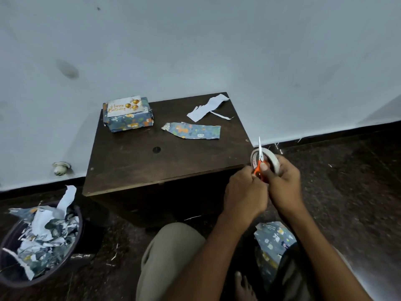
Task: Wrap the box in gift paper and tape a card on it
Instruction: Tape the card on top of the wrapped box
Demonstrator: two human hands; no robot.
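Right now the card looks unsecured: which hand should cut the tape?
Left, probably: the left hand already grips the scissors, while the right hand holds the tape.

One wrapped box (128, 118), one card (124, 106), two paper scraps (193, 131) on table; one tape roll (273, 160), one scissors (260, 164); possibly more.

Both my forearms reach up from lower right; left hand (245, 192) and right hand (282, 181) curled, touching, right of centre.
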